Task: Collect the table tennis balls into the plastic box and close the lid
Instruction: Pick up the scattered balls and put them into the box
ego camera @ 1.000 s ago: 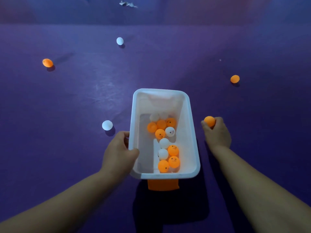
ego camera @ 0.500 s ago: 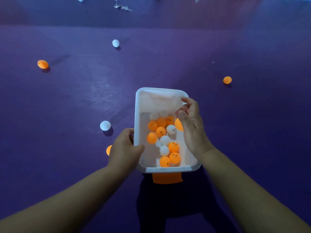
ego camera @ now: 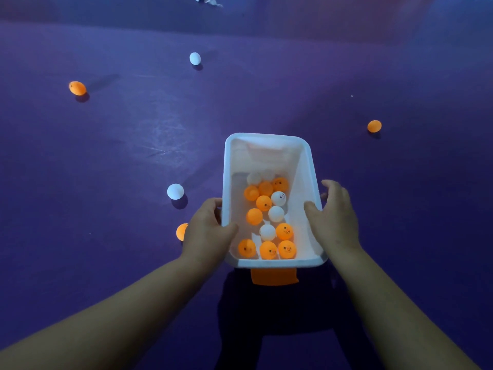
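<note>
Your left hand (ego camera: 206, 232) grips the plastic box (ego camera: 266, 137) by its rim, your right hand (ego camera: 334, 218) rests fingers loose on the opposite rim, and an orange ball (ego camera: 181, 231) sits half hidden behind your left hand.

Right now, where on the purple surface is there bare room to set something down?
Bare: the stretch between the far orange ball, the far white ball and the near white ball; also right of the plastic box, below the right orange ball. Crowded: by the left hand, where a half-hidden orange ball sits.
</note>
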The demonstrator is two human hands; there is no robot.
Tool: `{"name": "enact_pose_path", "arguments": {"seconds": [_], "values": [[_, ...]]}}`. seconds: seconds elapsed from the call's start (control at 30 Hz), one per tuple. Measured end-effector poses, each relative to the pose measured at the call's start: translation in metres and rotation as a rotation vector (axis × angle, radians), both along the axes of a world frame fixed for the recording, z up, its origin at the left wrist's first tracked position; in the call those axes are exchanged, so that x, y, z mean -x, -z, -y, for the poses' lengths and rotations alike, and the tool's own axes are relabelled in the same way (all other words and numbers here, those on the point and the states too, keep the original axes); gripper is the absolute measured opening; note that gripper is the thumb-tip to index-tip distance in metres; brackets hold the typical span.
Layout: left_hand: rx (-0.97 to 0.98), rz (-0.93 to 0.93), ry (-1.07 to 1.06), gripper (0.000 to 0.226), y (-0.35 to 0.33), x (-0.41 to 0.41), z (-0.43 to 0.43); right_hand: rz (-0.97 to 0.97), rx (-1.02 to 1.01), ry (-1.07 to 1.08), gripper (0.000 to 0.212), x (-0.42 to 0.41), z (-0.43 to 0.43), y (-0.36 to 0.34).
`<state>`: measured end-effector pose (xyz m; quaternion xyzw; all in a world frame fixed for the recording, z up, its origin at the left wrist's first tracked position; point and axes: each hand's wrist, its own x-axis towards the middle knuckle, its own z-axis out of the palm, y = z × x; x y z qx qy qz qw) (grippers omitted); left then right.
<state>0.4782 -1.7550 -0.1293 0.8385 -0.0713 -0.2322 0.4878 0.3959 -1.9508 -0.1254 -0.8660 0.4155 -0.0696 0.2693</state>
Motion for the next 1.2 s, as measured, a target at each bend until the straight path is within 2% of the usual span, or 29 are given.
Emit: {"name": "enact_pose_path", "arguments": {"seconds": [0.07, 0.13, 0.2, 0.27, 0.3, 0.4, 0.5, 0.6, 0.67, 0.73, 0.77, 0.87, 0.9, 0.93, 1.0, 1.07, 1.2], "values": [[0.067, -0.034, -0.012, 0.023, 0.006, -0.002, -0.005, 0.018, -0.13, 0.003, 0.024, 0.001, 0.0, 0.004], [0.1, -0.034, -0.055, 0.011, 0.014, -0.008, -0.015, 0.059, -0.162, 0.0, 0.011, 0.001, 0.0, 0.007], [-0.117, 0.098, -0.04, 0.015, 0.029, -0.019, -0.031, 0.092, -0.167, 0.002, 0.009, 0.001, -0.001, 0.008], [-0.413, 0.239, 0.059, 0.024, 0.046, -0.029, -0.047, 0.094, -0.165, 0.0, 0.009, 0.0, -0.002, 0.007], [-0.489, 0.271, 0.118, 0.029, 0.054, -0.033, -0.052, 0.095, -0.167, 0.0, 0.01, 0.0, -0.002, 0.007], [-0.553, 0.262, 0.236, 0.033, 0.066, -0.038, -0.056, 0.101, -0.172, 0.005, 0.01, 0.001, -0.002, 0.008], [-0.6, 0.272, 0.329, 0.025, 0.077, -0.041, -0.051, 0.09, -0.163, 0.01, 0.01, 0.0, -0.002, 0.01], [-0.594, 0.329, 0.218, 0.011, 0.07, -0.053, -0.042, 0.091, -0.156, 0.011, 0.011, -0.001, -0.002, 0.011], [-0.611, 0.39, 0.122, 0.014, 0.064, -0.068, -0.035, 0.089, -0.154, 0.014, 0.013, -0.001, -0.003, 0.011], [-0.645, 0.419, 0.064, 0.008, 0.058, -0.082, -0.03, 0.087, -0.151, 0.013, 0.011, -0.001, -0.002, 0.012], [-0.671, 0.405, 0.068, 0.012, 0.057, -0.087, -0.028, 0.086, -0.153, 0.015, 0.01, -0.002, -0.002, 0.012], [-0.81, 0.31, 0.215, 0.061, 0.063, -0.095, -0.027, 0.09, -0.154, 0.016, 0.011, -0.001, -0.002, 0.012], [-0.843, 0.292, 0.251, 0.065, 0.066, -0.097, -0.028, 0.088, -0.151, 0.018, 0.011, -0.001, -0.001, 0.013], [-0.856, 0.278, 0.267, 0.059, 0.068, -0.098, -0.029, 0.089, -0.15, 0.021, 0.011, -0.001, -0.001, 0.013], [-0.816, 0.264, 0.229, 0.037, 0.068, -0.099, -0.031, 0.097, -0.146, 0.021, 0.012, 0.0, 0.0, 0.014], [-0.691, 0.271, 0.088, 0.031, 0.059, -0.098, -0.028, 0.096, -0.144, 0.018, 0.014, -0.001, 0.001, 0.015], [-0.176, 0.4, -0.137, 0.035, 0.01, -0.078, -0.001, 0.119, -0.179, 0.032, 0.013, 0.0, 0.001, 0.014]]}}
